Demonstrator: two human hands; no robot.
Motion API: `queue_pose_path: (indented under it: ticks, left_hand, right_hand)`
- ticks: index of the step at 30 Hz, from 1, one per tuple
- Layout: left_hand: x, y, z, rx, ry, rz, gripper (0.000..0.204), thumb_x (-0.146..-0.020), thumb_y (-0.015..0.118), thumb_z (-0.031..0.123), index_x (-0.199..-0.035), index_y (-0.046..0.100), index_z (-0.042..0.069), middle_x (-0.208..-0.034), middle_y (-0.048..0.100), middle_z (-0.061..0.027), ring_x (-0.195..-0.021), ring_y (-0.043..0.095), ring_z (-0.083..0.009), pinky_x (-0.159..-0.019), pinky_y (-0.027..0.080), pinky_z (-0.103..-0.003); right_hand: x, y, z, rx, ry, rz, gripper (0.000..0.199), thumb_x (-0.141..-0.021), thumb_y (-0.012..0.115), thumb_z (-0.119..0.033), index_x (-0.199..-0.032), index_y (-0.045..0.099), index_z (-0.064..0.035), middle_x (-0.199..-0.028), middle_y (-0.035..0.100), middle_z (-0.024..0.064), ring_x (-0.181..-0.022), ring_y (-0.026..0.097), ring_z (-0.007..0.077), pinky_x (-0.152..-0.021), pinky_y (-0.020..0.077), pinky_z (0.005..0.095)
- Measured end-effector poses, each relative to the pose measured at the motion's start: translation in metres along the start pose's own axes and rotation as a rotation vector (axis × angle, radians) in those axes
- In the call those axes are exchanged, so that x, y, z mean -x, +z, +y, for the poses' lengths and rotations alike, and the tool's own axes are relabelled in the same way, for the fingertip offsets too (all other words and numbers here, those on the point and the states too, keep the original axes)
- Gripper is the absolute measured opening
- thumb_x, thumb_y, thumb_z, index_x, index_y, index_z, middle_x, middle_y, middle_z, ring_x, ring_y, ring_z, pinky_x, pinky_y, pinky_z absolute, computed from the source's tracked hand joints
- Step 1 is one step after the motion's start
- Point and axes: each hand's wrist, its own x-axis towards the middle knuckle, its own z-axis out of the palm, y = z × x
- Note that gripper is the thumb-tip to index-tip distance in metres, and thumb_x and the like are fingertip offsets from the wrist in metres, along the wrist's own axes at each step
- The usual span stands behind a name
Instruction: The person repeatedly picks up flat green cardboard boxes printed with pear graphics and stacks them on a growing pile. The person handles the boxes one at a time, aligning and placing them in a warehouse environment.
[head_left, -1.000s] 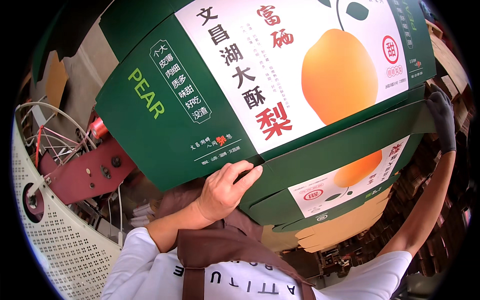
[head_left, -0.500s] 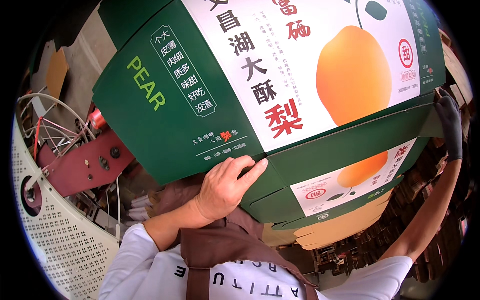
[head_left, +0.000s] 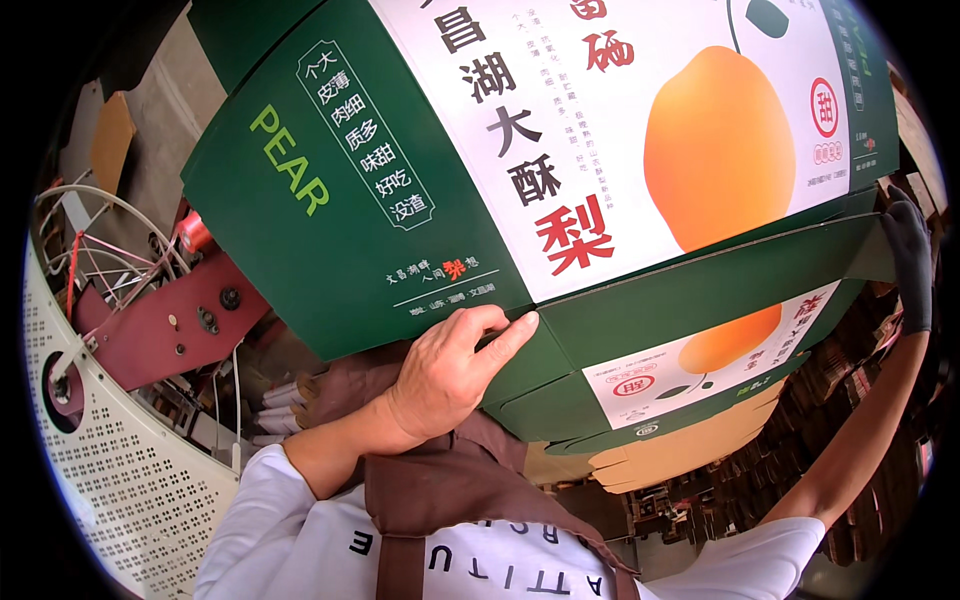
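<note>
**Flat carton lifted at both ends**

Head view: cluttered workshop, white perforated metal panel (head_left: 95,470) and dark red machine arm (head_left: 165,330) at left. Large green-and-white flat cardboard carton with pear picture (head_left: 560,170) raised overhead, filling the upper frame. Bare left hand (head_left: 450,375) under near edge, fingers curled around it for support. Black-gloved right hand (head_left: 908,262) steadying far corner; finger closure there impossible to tell.

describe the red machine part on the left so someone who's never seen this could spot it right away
Start at the big green fruit carton filling the upper view. Below its left corner, beside the white perforated panel, a dark red metal plate slants down to the left. It is the only red slab there, studded with a few dark bolts, under thin wire hoops.
</note>
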Motion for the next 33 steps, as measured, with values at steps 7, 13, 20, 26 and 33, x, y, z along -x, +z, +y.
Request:
queue_pose_path:
  ticks: [7,13,20,26,33]
  left_hand:
    - [-0.002,-0.001,-0.002,0.033,0.003,-0.014,0.055,-0.071,0.067,-0.014,-0.124,0.066,0.002,-0.1,0.054,-0.01,-0.07,0.058,-0.019,-0.063,0.051,-0.032]
    - [-0.005,-0.003,-0.002,0.056,-0.004,-0.04,0.055,-0.071,0.067,-0.016,-0.124,0.066,0.0,-0.1,0.053,-0.0108,-0.07,0.059,-0.0197,-0.062,0.052,-0.032]
    - [-0.007,-0.005,-0.002,0.034,-0.036,-0.049,0.055,-0.071,0.066,-0.015,-0.124,0.066,0.0,-0.101,0.053,-0.0111,-0.073,0.06,-0.0205,-0.064,0.053,-0.033]
    - [-0.01,-0.008,-0.001,0.029,-0.045,-0.106,0.054,-0.073,0.067,-0.012,-0.125,0.067,0.003,-0.1,0.055,-0.0123,-0.077,0.062,-0.0256,-0.066,0.053,-0.035]
    - [-0.007,-0.008,0.0,-0.009,-0.084,-0.107,0.049,-0.077,0.067,-0.008,-0.124,0.066,0.006,-0.1,0.055,-0.012,-0.078,0.062,-0.0264,-0.067,0.053,-0.037]
  right_hand:
    - [0.001,0.001,0.013,0.029,-0.033,-0.014,0.013,-0.095,0.056,-0.013,-0.093,0.054,-0.0002,-0.136,0.059,0.0171,-0.12,0.055,0.0281,-0.102,0.0404,0.0355]
    - [0.003,0.007,0.015,-0.016,-0.018,0.026,0.017,-0.094,0.06,-0.019,-0.096,0.059,-0.0016,-0.124,0.063,0.0162,-0.112,0.058,0.0298,-0.097,0.0433,0.0393]
    - [-0.006,0.007,0.005,-0.108,0.021,-0.006,0.02,-0.092,0.063,-0.021,-0.1,0.062,-0.0023,-0.117,0.065,0.0156,-0.107,0.06,0.0308,-0.094,0.0452,0.0416]
    - [0.011,0.009,0.017,-0.008,-0.027,0.036,0.018,-0.086,0.066,-0.006,-0.102,0.065,0.0004,-0.114,0.067,0.0144,-0.105,0.063,0.0249,-0.092,0.0481,0.0352]
    - [0.012,0.002,-0.065,0.141,0.124,0.119,0.018,-0.086,0.068,-0.028,-0.088,0.063,-0.011,-0.105,0.067,0.0049,-0.121,0.054,0.0277,-0.113,0.0172,0.0703]
